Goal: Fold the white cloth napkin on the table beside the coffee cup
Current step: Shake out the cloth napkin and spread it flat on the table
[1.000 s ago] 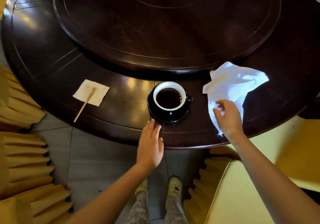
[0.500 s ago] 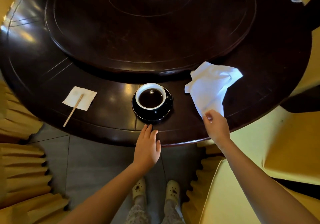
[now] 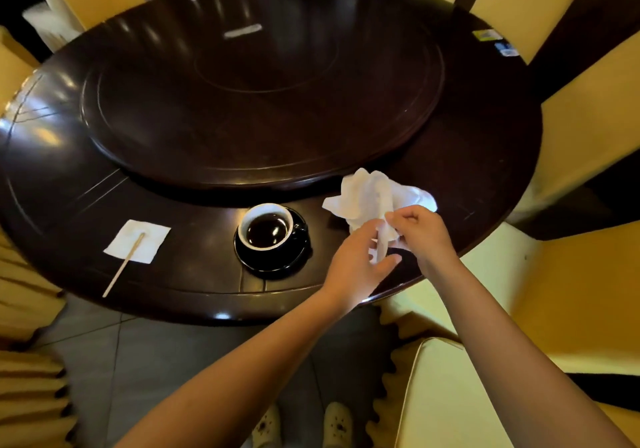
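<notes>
**Q:** Where is the napkin, and which step is this?

**A:** The white cloth napkin (image 3: 367,195) sits bunched on the dark table (image 3: 478,177), just right of the coffee cup (image 3: 266,226). The right hand (image 3: 420,233) pinches its near corner. The left hand (image 3: 353,267) reaches the hanging tail, grip unclear. Likely the start: it needs spreading flat first.

**Q:** Room to work?

**A:** Open wood lies right and far. The table's near edge is close and the cup is just left.

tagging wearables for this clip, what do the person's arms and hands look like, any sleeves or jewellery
The left hand and the right hand are bare, with no gloves. The left forearm and the right forearm are uncovered to the frame's edge: no sleeves, watch or bracelet. No rings can be made out.
</notes>
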A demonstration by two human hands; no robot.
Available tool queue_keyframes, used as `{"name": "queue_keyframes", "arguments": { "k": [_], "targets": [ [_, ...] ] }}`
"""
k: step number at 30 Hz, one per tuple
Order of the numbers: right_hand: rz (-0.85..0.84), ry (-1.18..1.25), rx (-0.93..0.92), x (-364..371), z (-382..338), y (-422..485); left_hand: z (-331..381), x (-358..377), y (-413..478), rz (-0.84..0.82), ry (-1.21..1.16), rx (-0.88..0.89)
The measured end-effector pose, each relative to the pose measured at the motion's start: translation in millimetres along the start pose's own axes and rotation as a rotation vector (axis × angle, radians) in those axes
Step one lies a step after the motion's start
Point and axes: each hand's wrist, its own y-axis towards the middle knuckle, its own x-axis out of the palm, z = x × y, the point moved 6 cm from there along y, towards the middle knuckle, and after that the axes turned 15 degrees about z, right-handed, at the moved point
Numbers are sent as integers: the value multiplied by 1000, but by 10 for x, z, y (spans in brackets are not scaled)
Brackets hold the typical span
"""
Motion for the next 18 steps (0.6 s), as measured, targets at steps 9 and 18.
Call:
{"name": "queue_keyframes", "arguments": {
  "k": [9,18],
  "targets": [
    [-41,-117,-230,-160,-367,9,263,-91,274,147,14,-33],
    [-189,-199,-564,-282,-990,-38,787,-282,669,-27,106,162]
  ]
}}
